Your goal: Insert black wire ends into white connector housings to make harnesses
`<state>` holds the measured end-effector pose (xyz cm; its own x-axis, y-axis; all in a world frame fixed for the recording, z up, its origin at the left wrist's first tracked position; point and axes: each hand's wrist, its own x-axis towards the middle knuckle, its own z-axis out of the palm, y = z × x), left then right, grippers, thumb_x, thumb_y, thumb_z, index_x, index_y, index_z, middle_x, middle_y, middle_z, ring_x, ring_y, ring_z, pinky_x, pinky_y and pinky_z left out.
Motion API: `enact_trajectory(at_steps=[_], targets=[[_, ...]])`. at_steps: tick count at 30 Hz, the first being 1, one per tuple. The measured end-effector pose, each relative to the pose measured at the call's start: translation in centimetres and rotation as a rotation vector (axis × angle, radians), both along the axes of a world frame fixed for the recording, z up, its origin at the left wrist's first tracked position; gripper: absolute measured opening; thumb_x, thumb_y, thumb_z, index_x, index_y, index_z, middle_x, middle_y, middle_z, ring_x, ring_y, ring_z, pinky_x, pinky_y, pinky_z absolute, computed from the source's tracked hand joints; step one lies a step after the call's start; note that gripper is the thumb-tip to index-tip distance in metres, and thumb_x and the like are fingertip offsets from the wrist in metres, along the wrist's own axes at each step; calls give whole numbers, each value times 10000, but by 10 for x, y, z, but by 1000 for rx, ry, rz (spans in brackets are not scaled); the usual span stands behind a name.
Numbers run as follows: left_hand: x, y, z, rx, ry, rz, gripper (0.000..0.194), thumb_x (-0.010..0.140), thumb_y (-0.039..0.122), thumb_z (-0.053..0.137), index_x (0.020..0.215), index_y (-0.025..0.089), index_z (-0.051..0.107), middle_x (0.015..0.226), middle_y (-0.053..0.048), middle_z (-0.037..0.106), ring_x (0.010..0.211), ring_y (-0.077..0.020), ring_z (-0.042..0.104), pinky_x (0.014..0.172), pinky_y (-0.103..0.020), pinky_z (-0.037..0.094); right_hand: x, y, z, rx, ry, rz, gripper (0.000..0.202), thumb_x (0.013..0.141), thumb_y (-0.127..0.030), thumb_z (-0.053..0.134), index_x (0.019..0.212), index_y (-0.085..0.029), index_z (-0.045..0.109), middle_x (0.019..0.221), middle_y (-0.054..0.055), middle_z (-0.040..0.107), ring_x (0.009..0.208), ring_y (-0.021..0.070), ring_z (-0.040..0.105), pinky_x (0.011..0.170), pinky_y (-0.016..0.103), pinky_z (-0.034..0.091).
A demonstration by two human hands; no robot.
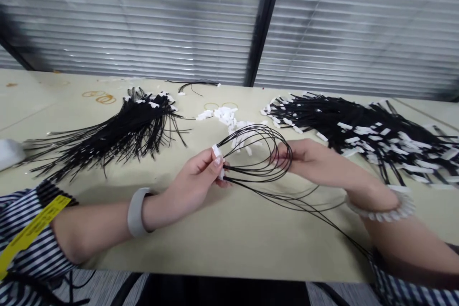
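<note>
My left hand (pixel 204 172) pinches a white connector (pixel 217 151) at the middle of the view. Several thin black wires (pixel 254 172) run out of it to the right and curve into loops. At the loops' right end, the fingers of my right hand (pixel 304 158) are closed around the wires. Other wires of this bundle trail down to the right, below my right wrist. Behind the loops lies a small pile of white connectors (pixel 227 115).
A heap of black wires (pixel 118 129) lies on the table (pixel 229 248) at left, and a larger heap with white connectors (pixel 351 122) at right. Rubber bands (pixel 105 99) and a loose wire piece (pixel 197 83) lie near the blinds. A white object (pixel 10 154) is at the left edge.
</note>
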<state>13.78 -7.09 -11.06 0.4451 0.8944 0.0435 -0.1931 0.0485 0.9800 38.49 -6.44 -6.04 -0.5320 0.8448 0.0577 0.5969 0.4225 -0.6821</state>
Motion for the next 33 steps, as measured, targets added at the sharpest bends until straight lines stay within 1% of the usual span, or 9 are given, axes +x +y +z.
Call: enact_trajectory(at_steps=[3, 6, 15, 18, 21, 24, 26, 28, 33], targets=[[-1, 0, 0, 17, 16, 21, 172, 853, 332, 457, 786, 179, 498, 800, 22, 475, 660, -73, 492, 654, -232, 489, -13, -8, -3, -162, 157, 168, 211, 799, -188, 526, 1004, -149, 558, 901, 38, 646, 807, 107, 607, 721, 225, 506], [-2, 0, 1, 32, 28, 51, 156, 851, 320, 462, 785, 182, 494, 771, 24, 479, 659, -77, 493, 651, -222, 480, -25, -15, -2, -215, 210, 245, 262, 813, -185, 502, 1071, -146, 525, 1001, 52, 622, 891, 96, 590, 764, 203, 493], [-1, 2, -2, 25, -9, 72, 171, 858, 335, 452, 790, 183, 494, 780, 23, 477, 682, -83, 483, 669, -238, 471, -59, -19, -15, -117, 336, 167, 286, 833, -147, 480, 1103, -169, 572, 1071, 23, 612, 980, 101, 542, 968, 265, 386], [0, 3, -4, 14, -2, 75, 170, 857, 336, 457, 803, 183, 510, 767, 20, 489, 680, -84, 490, 657, -222, 453, -62, -20, -18, -140, 369, 95, 265, 827, -180, 494, 1070, -199, 598, 1020, 5, 634, 937, 114, 568, 865, 257, 462], [1, 3, -2, -49, -56, 53, 174, 846, 329, 480, 765, 180, 518, 707, 30, 484, 635, -73, 466, 622, -198, 449, -62, -20, -19, -222, 369, 15, 175, 819, -222, 498, 919, -200, 640, 844, -5, 652, 767, 117, 597, 649, 231, 520], [3, 3, 1, -115, -130, 41, 147, 823, 304, 523, 746, 179, 523, 700, 35, 481, 638, -72, 454, 640, -206, 467, -61, -22, -18, -303, 340, -26, 198, 829, -253, 474, 722, -181, 624, 593, -30, 580, 510, 77, 521, 463, 189, 471], [3, 2, 2, -143, -146, 47, 133, 808, 291, 547, 744, 176, 530, 707, 32, 488, 649, -75, 461, 641, -208, 474, -60, -23, -18, -327, 309, -18, 228, 847, -264, 438, 725, -183, 613, 540, -39, 548, 444, 69, 485, 406, 180, 434], [3, 2, 2, -154, -143, 46, 134, 803, 291, 554, 745, 172, 539, 704, 29, 497, 645, -75, 471, 626, -202, 475, -60, -24, -17, -238, 253, 4, 205, 851, -248, 429, 803, -198, 622, 590, -33, 584, 474, 77, 518, 435, 191, 450], [3, 2, 2, -161, -125, 34, 152, 791, 322, 567, 756, 174, 557, 704, 29, 497, 628, -75, 483, 622, -218, 493, -61, -25, -16, 186, 94, 36, 283, 844, -179, 427, 1053, -274, 593, 875, -13, 655, 796, 129, 603, 764, 301, 491]])
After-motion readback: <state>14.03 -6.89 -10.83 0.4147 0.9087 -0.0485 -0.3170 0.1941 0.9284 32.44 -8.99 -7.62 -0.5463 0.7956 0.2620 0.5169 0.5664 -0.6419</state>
